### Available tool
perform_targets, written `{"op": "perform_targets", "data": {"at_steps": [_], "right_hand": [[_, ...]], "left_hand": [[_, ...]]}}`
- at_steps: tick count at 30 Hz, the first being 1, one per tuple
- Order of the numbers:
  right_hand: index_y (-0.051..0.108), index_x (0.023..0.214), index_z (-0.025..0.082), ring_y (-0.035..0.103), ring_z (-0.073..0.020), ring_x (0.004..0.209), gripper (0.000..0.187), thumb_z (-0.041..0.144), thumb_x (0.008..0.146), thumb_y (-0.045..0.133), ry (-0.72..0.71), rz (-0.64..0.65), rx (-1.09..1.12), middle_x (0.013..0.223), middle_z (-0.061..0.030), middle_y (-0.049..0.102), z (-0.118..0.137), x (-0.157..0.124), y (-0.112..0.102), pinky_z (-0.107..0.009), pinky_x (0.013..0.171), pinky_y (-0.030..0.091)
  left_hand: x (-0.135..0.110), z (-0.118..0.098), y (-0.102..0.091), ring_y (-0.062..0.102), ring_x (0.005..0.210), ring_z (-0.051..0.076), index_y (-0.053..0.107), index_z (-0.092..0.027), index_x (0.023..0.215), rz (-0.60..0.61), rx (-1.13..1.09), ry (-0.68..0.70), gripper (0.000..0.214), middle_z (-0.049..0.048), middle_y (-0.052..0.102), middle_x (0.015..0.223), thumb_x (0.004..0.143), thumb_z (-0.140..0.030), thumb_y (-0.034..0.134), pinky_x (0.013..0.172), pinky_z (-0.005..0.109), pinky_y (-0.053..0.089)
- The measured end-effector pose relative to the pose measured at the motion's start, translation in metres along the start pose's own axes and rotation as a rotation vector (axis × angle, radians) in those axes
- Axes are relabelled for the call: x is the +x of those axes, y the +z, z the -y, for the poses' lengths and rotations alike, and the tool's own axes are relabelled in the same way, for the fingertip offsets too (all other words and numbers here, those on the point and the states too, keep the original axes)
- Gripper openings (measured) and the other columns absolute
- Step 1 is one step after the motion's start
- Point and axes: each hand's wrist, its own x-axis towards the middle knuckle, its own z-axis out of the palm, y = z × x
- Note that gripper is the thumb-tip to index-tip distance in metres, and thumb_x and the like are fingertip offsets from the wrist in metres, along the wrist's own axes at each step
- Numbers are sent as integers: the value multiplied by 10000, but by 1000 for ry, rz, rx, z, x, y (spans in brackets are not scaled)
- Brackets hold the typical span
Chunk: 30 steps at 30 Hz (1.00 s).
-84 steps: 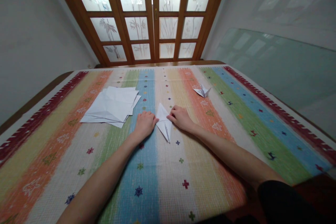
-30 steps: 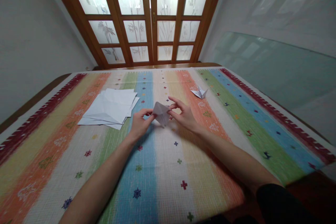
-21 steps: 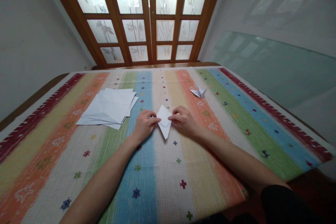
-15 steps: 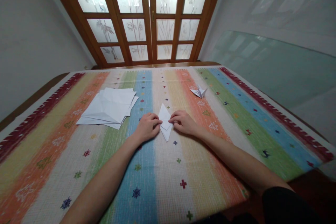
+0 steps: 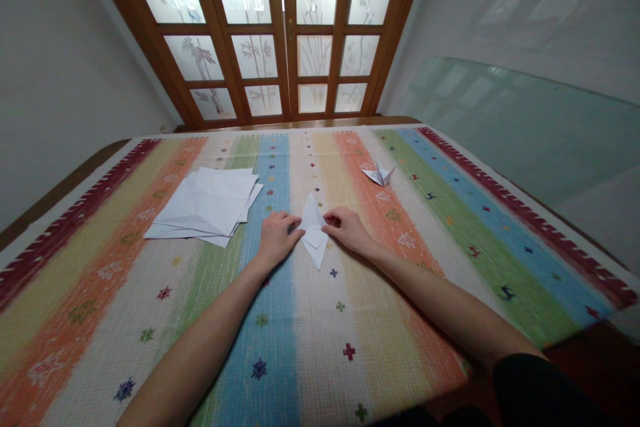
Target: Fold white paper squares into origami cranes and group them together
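Observation:
A white, partly folded paper shape (image 5: 314,235) lies flat on the striped tablecloth (image 5: 320,320), pointed at both ends. My left hand (image 5: 277,237) rests beside its left edge with curled fingers pressing on the paper. On the other side, my right hand (image 5: 346,228) pins the right edge with bent fingertips. Both hands hold the piece down against the cloth.
A loose stack of white paper sheets (image 5: 207,205) lies to the left. A small finished folded paper figure (image 5: 379,175) sits further back on the right. Wooden doors with frosted glass (image 5: 280,33) stand behind the table. A glass pane (image 5: 525,127) leans along the right wall.
The paper was lifted and turned in the air a second ago. It is now back on the cloth, with both hands pressing its sides.

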Motion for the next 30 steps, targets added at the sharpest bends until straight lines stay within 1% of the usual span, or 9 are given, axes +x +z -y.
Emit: {"op": "perform_targets", "data": {"at_steps": [3, 5, 10, 14, 17, 20, 25, 30], "right_hand": [[682, 740, 164, 569, -148, 712, 44, 125, 753, 698, -13, -5, -8, 743, -14, 647, -1, 1, 0, -279, 689, 398], [679, 706, 166, 574, -151, 715, 75, 124, 766, 690, -43, -5, -26, 731, -17, 649, -1, 1, -1, -281, 692, 400], [697, 744, 176, 602, -177, 783, 94, 118, 807, 656, -241, 26, -120, 781, -48, 687, -2, -2, -5, -305, 753, 418], [713, 816, 183, 621, -196, 824, 148, 94, 834, 597, -370, 65, -235, 845, -76, 714, -6, -5, -8, -326, 790, 425], [713, 838, 191, 616, -194, 793, 195, 122, 887, 538, -457, 114, -311, 839, -84, 717, -7, -7, -10, -321, 763, 421], [704, 832, 187, 602, -191, 765, 211, 145, 918, 516, -536, 166, -385, 810, -85, 711, -6, -8, -13, -315, 742, 404], [689, 808, 171, 578, -186, 729, 229, 145, 938, 502, -627, 197, -560, 799, -82, 703, -2, -10, -15, -313, 713, 375], [679, 806, 166, 576, -183, 738, 202, 136, 927, 520, -682, 236, -613, 810, -82, 697, -1, -11, -15, -311, 719, 376]], "left_hand": [[1, 2, 1, 596, 891, 246, 741, -194, 818, -32, -34, 0, 75, 58, 682, 842, 797, -223, 676, 820, 383, 431], [1, 3, 2, 598, 883, 244, 738, -195, 774, -39, -35, 4, 77, 57, 684, 833, 799, -218, 669, 819, 382, 431], [2, 4, 1, 604, 879, 237, 742, -209, 842, -12, -27, 33, 97, 51, 687, 843, 815, -216, 649, 807, 376, 429], [1, 5, -2, 598, 890, 237, 739, -214, 844, 48, 22, 111, 122, 55, 694, 871, 841, -200, 618, 799, 376, 419], [0, 6, -5, 592, 894, 235, 732, -216, 854, 69, 94, 185, 146, 58, 700, 903, 866, -206, 587, 782, 373, 412], [-1, 7, -7, 594, 912, 224, 728, -225, 867, 108, 160, 274, 177, 53, 706, 948, 882, -185, 556, 785, 368, 409], [-1, 2, -12, 587, 926, 231, 721, -217, 870, 138, 249, 372, 183, 61, 716, 972, 893, -163, 547, 794, 378, 396], [-3, -4, -17, 582, 919, 237, 701, -192, 843, 190, 299, 441, 211, 87, 704, 949, 904, -143, 505, 813, 389, 391]]}}
